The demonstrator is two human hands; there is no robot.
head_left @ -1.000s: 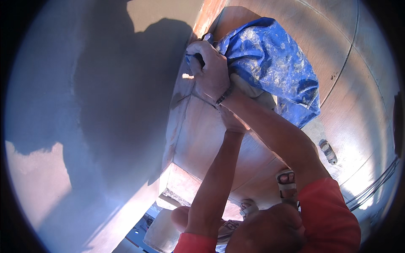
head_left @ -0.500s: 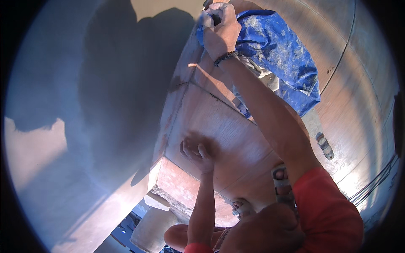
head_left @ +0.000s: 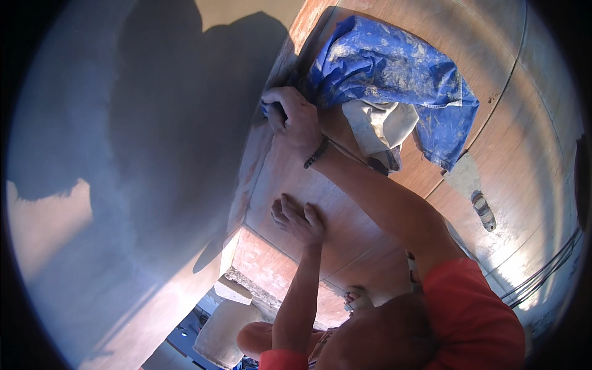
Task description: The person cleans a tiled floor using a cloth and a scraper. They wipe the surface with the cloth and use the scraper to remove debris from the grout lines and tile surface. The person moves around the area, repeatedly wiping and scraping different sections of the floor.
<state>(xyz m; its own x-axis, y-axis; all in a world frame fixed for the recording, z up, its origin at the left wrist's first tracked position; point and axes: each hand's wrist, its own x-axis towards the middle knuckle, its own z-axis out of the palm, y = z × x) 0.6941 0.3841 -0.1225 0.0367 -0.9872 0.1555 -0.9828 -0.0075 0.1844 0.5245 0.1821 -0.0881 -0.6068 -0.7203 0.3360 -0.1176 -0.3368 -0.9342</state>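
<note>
My right hand [head_left: 295,123], with a dark beaded bracelet at the wrist, is low by the joint of wall and floor. Its fingers are curled, and a bit of blue fabric shows at their tips. The dusty blue cloth [head_left: 394,68], seamed like a garment, lies crumpled just beyond and to the right. A whitish cloth piece [head_left: 385,126] sticks out from under its near side. My left hand [head_left: 299,219] rests on the tiled floor, fingers apart, holding nothing. A putty knife [head_left: 484,213] lies right of the cloth, its blade tip close to the cloth's edge.
A smooth plastered wall [head_left: 68,123] rises on the left, with a large shadow across it. Reddish wood-look tiles [head_left: 364,228] cover the floor to a near step edge. Below it are a pale block [head_left: 233,290] and a whitish rounded object [head_left: 225,333]. Dark cables [head_left: 549,265] run at right.
My right hand has come nearer and to the left, down along the wall. The blue cloth has shifted slightly, exposing more whitish cloth and the knife's blade. My left hand has moved slightly right.
</note>
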